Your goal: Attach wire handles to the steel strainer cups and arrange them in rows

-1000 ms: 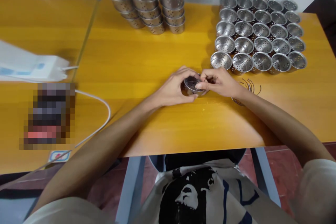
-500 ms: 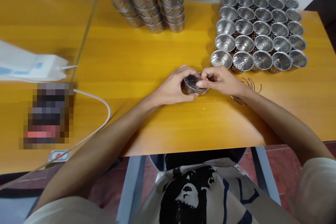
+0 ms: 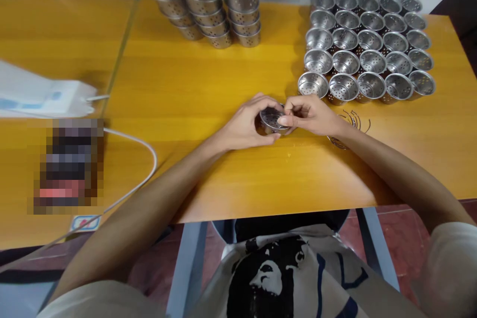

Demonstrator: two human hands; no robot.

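A perforated metal cup (image 3: pixel 271 117) is in my left hand (image 3: pixel 244 121), whose thumb and fingers curve around its side. Over the cup's right rim, my right hand (image 3: pixel 311 115) is closed in a pinch, its thumb tip reaching over the cup's opening. Whatever lies between those fingertips is hidden. Beside my right wrist, a small heap of thin curved wire pieces (image 3: pixel 354 119) lies on the table, partly covered by the forearm.
Rows of perforated metal cups (image 3: pixel 343 87) stand at the back right. Stacked cups (image 3: pixel 244 12) rise at the back left of the yellow table (image 3: pixel 179 89). On the left are a white box-like object (image 3: pixel 69 97), a white cable (image 3: pixel 151 151) and a pixelated item (image 3: pixel 69 164).
The camera view has shifted very slightly. Both hands keep nearly the same grip at the cup, with only a tiny movement of the fingers.
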